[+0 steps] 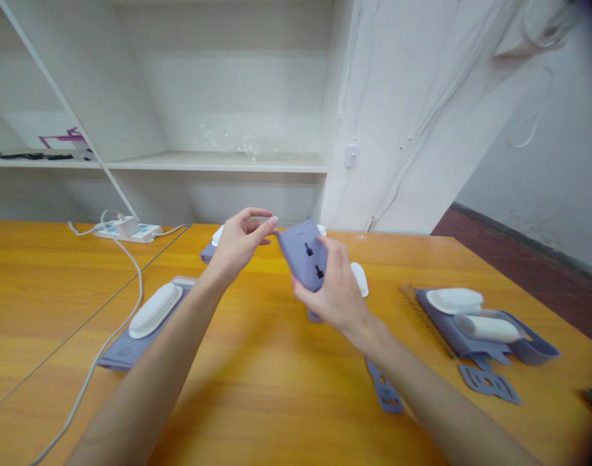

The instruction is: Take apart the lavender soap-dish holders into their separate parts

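A purple-grey plastic panel with two black keyhole-shaped slots is raised above the table, tilted. My right hand grips its right and lower edges between thumb and fingers. At the panel's upper left corner, my left hand pinches with thumb and fingers, and a thin edge shows between them. Partly hidden behind my right hand are a white oval piece and a small purple-grey part. Below my right wrist lies a flat slotted purple-grey piece.
On the left, a purple-grey case bears a white ribbed oval piece. A power strip trails a white cable. A perforated panel, white pieces and a grey tray sit at right. White shelving stands behind.
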Demonstrator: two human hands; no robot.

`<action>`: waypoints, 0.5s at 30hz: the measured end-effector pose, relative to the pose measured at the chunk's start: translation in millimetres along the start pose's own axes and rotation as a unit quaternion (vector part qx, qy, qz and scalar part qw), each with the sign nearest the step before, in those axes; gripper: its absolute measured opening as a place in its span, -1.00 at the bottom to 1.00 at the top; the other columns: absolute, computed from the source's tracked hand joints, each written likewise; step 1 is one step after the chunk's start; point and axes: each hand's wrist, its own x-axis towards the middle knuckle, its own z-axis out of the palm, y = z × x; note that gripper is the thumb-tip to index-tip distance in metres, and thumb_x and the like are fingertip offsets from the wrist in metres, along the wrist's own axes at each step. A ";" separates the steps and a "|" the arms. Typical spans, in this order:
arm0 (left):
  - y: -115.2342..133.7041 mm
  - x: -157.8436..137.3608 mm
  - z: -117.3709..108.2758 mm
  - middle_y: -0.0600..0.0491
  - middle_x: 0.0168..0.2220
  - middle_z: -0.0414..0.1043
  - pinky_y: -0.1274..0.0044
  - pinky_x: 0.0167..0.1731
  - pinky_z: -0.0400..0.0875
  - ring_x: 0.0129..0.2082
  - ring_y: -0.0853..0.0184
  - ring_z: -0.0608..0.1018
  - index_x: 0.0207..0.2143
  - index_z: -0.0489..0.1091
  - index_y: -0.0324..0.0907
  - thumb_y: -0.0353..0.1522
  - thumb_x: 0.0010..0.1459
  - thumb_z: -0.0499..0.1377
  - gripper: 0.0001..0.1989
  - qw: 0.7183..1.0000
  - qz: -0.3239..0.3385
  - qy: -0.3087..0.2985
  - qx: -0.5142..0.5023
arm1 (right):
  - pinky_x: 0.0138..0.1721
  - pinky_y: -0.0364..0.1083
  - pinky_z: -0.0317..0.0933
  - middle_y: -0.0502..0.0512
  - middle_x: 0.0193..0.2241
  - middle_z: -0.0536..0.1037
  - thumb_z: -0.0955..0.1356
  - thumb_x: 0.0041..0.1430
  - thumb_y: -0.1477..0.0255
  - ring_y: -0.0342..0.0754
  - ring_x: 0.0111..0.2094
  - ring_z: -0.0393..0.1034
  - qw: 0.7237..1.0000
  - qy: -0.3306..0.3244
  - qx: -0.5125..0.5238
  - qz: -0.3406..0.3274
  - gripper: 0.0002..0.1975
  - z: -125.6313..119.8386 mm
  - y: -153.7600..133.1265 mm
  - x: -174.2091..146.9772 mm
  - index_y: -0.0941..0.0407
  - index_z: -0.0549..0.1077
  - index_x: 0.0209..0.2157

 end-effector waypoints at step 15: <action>-94.9 -54.0 41.7 0.02 -0.38 0.47 0.51 -0.35 0.29 -0.34 0.27 0.50 -0.16 0.35 -0.11 -0.16 0.24 -0.02 -0.72 0.885 0.044 -0.150 0.439 | -0.33 0.06 0.16 0.50 -0.28 0.45 0.42 -0.13 0.16 0.28 -0.26 0.37 0.855 -0.198 -0.330 0.346 -0.30 -91.5 260.9 61.1 0.32 0.25 -0.05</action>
